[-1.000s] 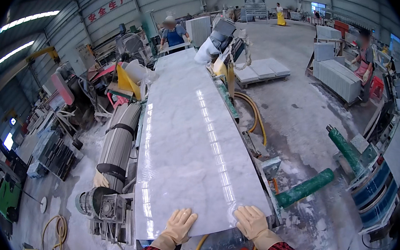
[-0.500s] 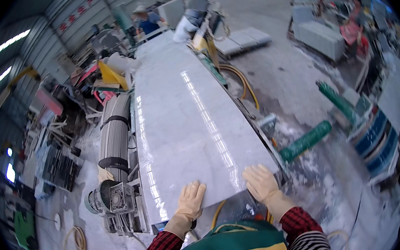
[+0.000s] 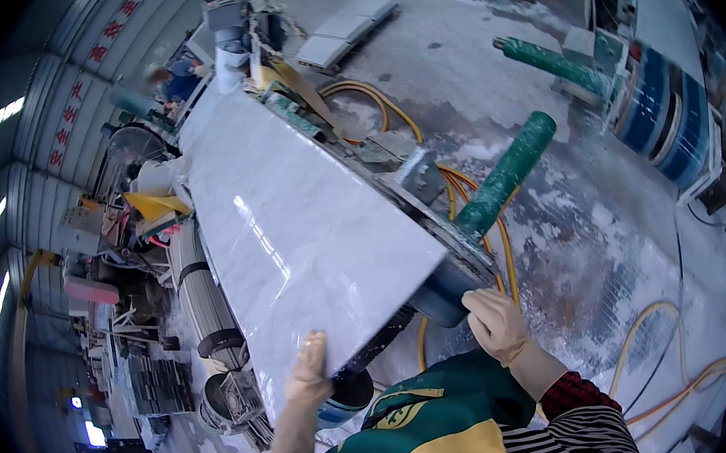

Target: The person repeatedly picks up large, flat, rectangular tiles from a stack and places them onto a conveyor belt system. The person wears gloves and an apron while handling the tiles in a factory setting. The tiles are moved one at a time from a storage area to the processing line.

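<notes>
A large pale, glossy stone slab (image 3: 294, 210) lies along a machine bed, running from near me to the far left. My left hand (image 3: 310, 369), in a cream rubber glove, rests on the slab's near end, its fingers laid along the surface. Off the slab's right corner is my right hand (image 3: 499, 325), gloved alike, its fingers bent and pressed together. Beside those fingertips is a dark box-like part (image 3: 449, 293) under the slab's end. Whether anything is inside that hand is hidden.
A green cylinder (image 3: 510, 171) stands slanted right of the bed, near yellow hoses (image 3: 510, 260). A grey ribbed motor (image 3: 205, 294) lines the left side. A bucket (image 3: 347, 397) sits below the near edge. Another person (image 3: 179, 79) is at the far end. Wet floor lies right.
My view has swung right. My right hand has left the slab's surface and moved beside the dark part, fingers now bent. My left hand stays on the near end.
</notes>
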`<state>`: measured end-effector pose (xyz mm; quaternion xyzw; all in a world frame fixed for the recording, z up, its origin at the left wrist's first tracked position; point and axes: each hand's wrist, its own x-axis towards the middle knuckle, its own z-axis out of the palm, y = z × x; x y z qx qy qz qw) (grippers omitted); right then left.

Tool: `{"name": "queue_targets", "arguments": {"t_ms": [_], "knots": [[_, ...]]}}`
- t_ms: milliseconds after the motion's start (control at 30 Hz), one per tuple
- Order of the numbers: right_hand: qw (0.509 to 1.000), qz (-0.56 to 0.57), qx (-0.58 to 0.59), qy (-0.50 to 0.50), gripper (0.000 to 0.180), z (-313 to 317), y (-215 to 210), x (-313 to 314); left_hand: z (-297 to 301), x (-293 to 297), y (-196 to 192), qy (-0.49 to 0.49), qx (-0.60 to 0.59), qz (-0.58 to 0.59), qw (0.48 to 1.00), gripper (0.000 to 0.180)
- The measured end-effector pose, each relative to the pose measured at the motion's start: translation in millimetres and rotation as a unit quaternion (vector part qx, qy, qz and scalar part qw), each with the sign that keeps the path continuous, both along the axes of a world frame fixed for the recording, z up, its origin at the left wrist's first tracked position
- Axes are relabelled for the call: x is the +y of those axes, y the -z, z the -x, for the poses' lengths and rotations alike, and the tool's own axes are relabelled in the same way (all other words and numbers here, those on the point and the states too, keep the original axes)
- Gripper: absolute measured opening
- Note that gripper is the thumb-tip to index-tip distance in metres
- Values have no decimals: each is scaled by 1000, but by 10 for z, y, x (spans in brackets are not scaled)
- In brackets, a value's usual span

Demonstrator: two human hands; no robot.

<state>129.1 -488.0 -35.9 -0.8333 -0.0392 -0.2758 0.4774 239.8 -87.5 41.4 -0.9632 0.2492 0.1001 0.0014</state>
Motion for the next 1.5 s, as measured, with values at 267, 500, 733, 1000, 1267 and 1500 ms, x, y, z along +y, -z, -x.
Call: {"name": "queue_targets", "arguments": {"t_ms": [267,500,733,1000,1267,1500], "knots": [[992,-74,4,-102,12,-358,287,28,-391,-78,-1002,-42,167,22,985,92],[978,-40,-101,-178,7,-661,165,397,-419,-98,-996,-46,188,-15,981,108],[914,-130,121,-365,38,-838,-78,1201,-307,-197,-1068,-55,170,-30,983,107],[677,-464,365,-439,62,-1169,-593,2193,-315,-101,-1020,25,92,100,990,89],[783,-404,410,-234,54,-1058,-804,2265,526,864,-1107,-25,-109,271,956,62],[791,-500,335,-110,44,-1098,-1014,2437,1410,1995,-447,-113,-294,463,829,35]]}}
